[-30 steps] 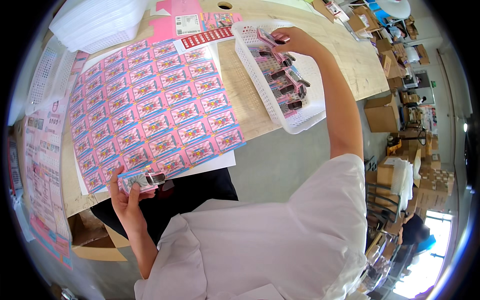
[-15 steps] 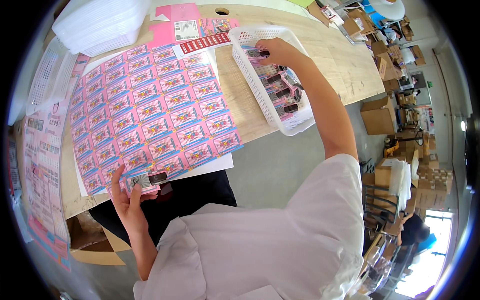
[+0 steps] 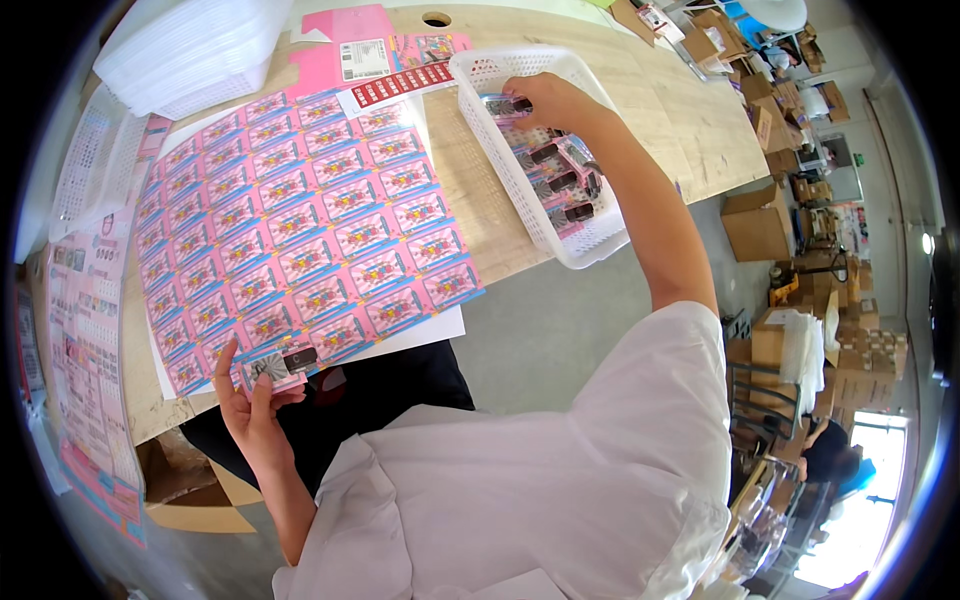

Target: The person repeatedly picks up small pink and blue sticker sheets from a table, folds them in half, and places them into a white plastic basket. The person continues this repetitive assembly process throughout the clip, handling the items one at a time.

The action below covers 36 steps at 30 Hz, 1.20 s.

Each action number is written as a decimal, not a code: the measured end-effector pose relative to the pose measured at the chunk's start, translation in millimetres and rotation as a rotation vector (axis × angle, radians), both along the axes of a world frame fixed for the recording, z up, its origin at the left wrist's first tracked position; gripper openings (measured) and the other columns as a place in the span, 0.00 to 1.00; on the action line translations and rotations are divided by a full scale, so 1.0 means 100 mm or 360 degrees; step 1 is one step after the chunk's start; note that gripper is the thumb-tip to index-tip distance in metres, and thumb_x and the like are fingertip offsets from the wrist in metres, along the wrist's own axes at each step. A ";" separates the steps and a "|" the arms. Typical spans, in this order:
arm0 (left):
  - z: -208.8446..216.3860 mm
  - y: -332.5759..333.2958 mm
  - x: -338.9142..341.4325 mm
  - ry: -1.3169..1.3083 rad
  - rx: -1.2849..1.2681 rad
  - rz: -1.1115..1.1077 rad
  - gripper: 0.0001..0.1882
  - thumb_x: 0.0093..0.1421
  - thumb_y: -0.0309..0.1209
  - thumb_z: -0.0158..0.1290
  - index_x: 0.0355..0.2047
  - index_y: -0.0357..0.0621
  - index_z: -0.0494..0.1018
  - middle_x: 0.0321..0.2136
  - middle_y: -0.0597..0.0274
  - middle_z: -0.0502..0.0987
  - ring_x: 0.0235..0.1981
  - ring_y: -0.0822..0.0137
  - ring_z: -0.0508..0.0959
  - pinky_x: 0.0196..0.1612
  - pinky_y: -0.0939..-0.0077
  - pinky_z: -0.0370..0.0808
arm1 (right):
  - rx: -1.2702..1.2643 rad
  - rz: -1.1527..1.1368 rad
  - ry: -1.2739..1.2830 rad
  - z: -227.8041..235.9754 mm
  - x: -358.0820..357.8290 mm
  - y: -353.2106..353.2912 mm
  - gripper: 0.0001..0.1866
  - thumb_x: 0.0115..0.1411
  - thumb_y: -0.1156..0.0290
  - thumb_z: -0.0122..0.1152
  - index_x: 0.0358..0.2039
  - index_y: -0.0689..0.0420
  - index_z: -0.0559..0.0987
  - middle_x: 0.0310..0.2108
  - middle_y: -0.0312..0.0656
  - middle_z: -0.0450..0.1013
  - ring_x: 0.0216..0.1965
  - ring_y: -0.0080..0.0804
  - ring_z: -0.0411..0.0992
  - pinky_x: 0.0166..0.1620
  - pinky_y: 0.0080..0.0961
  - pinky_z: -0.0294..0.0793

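Observation:
My left hand (image 3: 257, 425) grips a small flat pink package (image 3: 266, 370) with a silvery middle and a black piece at its right end. It is at the near edge of a large pink printed sheet (image 3: 300, 215), which repeats one picture in rows. At the upper right, my right hand (image 3: 553, 100) reaches into a white perforated basket (image 3: 520, 195). Its fingers are closed around one end of a similar pink package (image 3: 498, 104) at the basket's far end. Several more such packages (image 3: 563, 183) lie in the basket below my wrist.
White stacked trays (image 3: 185, 60) stand at the far left, by a white perforated basket (image 3: 95, 165). A strip with red labels (image 3: 400, 87) and pink cards (image 3: 350, 25) lie beyond the sheet. An open carton (image 3: 190, 485) sits below the table; cartons (image 3: 758, 222) fill the right.
My left hand has shifted slightly left and down with its package. My right hand stays in the basket, at the package on the far end. The whole view has shifted a little.

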<state>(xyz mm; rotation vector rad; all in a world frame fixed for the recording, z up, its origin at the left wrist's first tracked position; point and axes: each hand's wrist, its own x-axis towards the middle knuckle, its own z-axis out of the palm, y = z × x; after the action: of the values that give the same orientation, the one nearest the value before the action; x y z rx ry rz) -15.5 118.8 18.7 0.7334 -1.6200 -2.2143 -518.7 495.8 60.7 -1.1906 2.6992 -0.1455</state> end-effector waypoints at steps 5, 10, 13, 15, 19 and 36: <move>0.01 0.02 -0.03 0.0003 0.0000 -0.0005 0.32 0.73 0.22 0.53 0.75 0.40 0.59 0.42 0.48 0.86 0.33 0.63 0.88 0.36 0.71 0.88 | -0.0121 -0.0105 0.0007 0.23 -0.02 0.08 0.31 0.52 0.60 0.82 0.55 0.57 0.82 0.49 0.52 0.85 0.52 0.48 0.83 0.56 0.38 0.81; 0.02 0.04 -0.06 0.0011 0.0003 -0.0024 0.32 0.73 0.22 0.52 0.75 0.40 0.58 0.42 0.48 0.86 0.33 0.63 0.88 0.36 0.71 0.89 | -0.0365 -0.0215 0.0008 0.47 -0.11 0.32 0.32 0.53 0.59 0.83 0.56 0.60 0.82 0.51 0.53 0.85 0.54 0.47 0.83 0.58 0.35 0.81; 0.00 0.06 -0.06 0.0027 0.0023 -0.0019 0.32 0.73 0.22 0.52 0.75 0.41 0.58 0.41 0.48 0.86 0.32 0.63 0.88 0.36 0.71 0.88 | -0.0255 -0.0250 -0.0006 0.47 -0.08 0.29 0.31 0.54 0.63 0.82 0.57 0.60 0.82 0.52 0.52 0.85 0.55 0.46 0.83 0.59 0.35 0.80; 0.04 0.12 -0.09 0.0016 -0.0011 -0.0011 0.32 0.74 0.23 0.51 0.76 0.42 0.57 0.39 0.51 0.86 0.31 0.65 0.88 0.35 0.73 0.88 | -0.0171 -0.0238 -0.0002 0.43 -0.04 0.21 0.31 0.54 0.64 0.81 0.57 0.59 0.82 0.52 0.52 0.85 0.54 0.46 0.83 0.59 0.36 0.80; -0.02 0.08 -0.10 0.0042 0.0039 -0.0108 0.32 0.73 0.22 0.51 0.76 0.42 0.57 0.44 0.47 0.85 0.35 0.62 0.88 0.36 0.71 0.88 | -0.0121 -0.0147 0.0029 0.25 -0.05 0.23 0.31 0.54 0.59 0.80 0.55 0.59 0.82 0.49 0.54 0.85 0.50 0.49 0.83 0.55 0.38 0.81; 0.18 0.22 -0.43 0.0177 0.0599 -0.0255 0.30 0.81 0.27 0.36 0.80 0.45 0.47 0.63 0.42 0.76 0.58 0.47 0.84 0.56 0.55 0.87 | -0.0453 -0.0029 0.0053 1.38 1.87 -0.93 0.30 0.56 0.77 0.78 0.59 0.64 0.80 0.49 0.51 0.84 0.49 0.41 0.85 0.55 0.33 0.82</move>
<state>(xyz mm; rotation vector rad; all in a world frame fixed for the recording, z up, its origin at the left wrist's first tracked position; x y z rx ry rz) -58.7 140.8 36.9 0.5726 -1.2623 -2.6648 -331.9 403.3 198.9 -1.2505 2.7872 -0.5324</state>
